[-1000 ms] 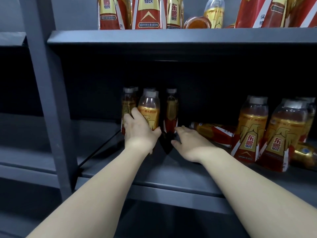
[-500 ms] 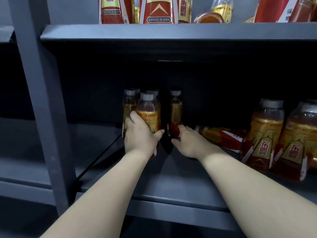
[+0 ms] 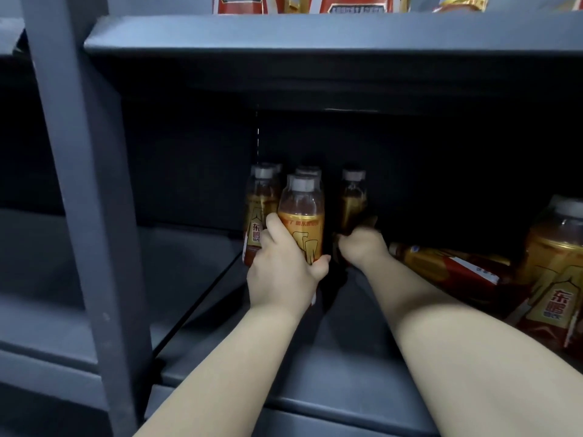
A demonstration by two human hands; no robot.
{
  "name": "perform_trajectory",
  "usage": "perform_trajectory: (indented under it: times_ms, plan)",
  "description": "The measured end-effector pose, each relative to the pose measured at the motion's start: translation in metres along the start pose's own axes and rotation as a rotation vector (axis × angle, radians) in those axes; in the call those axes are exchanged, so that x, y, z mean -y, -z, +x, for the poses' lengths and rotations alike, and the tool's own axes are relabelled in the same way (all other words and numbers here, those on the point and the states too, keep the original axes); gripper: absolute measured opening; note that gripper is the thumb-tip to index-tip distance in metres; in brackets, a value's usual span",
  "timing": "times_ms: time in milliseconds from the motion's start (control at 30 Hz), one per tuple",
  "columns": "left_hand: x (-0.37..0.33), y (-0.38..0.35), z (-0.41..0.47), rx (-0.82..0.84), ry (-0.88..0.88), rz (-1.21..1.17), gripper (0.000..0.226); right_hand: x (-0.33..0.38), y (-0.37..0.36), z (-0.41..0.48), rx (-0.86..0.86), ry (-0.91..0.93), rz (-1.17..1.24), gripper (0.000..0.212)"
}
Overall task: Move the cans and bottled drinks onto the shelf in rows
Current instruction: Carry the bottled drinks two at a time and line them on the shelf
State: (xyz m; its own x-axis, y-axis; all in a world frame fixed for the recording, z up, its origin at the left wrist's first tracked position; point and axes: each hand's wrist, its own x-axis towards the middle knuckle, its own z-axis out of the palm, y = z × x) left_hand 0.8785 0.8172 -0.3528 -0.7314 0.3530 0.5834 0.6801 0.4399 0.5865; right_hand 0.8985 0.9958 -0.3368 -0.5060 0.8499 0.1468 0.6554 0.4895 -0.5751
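Several amber drink bottles with white caps and gold-red labels stand at the back of the dark grey shelf (image 3: pixel 331 367). My left hand (image 3: pixel 284 275) is wrapped around the lower part of the front bottle (image 3: pixel 301 216) in the left cluster. Behind and left of it stands another bottle (image 3: pixel 260 203). My right hand (image 3: pixel 362 247) grips the base of a single upright bottle (image 3: pixel 353 200) just to the right. A further bottle lies on its side (image 3: pixel 448 266) to the right of my right hand.
An upright bottle (image 3: pixel 555 272) stands at the far right edge of the shelf. The upper shelf (image 3: pixel 315 33) carries more red and gold bottles. A grey upright post (image 3: pixel 82 200) rises at the left.
Both hands have pushed deeper into the shelf. My right hand went from lying flat on the shelf to closing on the single bottle's base; my left kept its hold.
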Motion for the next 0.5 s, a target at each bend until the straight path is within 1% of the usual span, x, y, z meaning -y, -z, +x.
perform_trajectory:
  times_ms: [33, 133, 167, 267, 333, 500]
  plan:
    - [0.001, -0.001, 0.0, 0.0, -0.003, 0.008, 0.102, -0.001, -0.005, 0.004, 0.0, -0.011, 0.018, 0.056]
    - [0.001, -0.001, -0.001, -0.006, -0.012, 0.011, 0.101, -0.008, -0.021, 0.023, -0.039, -0.04, 0.086, 0.077]
    - [0.001, -0.001, -0.001, -0.007, -0.011, 0.008, 0.101, -0.01, -0.025, 0.027, -0.057, -0.045, 0.11, 0.08]
    - [0.001, -0.002, -0.001, -0.006, -0.006, 0.011, 0.1, -0.009, -0.028, 0.025, -0.1, -0.047, 0.159, 0.074]
    - [0.001, -0.002, -0.002, -0.005, 0.0, 0.017, 0.1, -0.009, -0.027, 0.025, -0.109, -0.06, 0.145, 0.069]
    - [-0.001, -0.002, -0.001, 0.005, 0.021, 0.028, 0.1, -0.014, -0.021, 0.02, -0.124, -0.048, 0.152, 0.079]
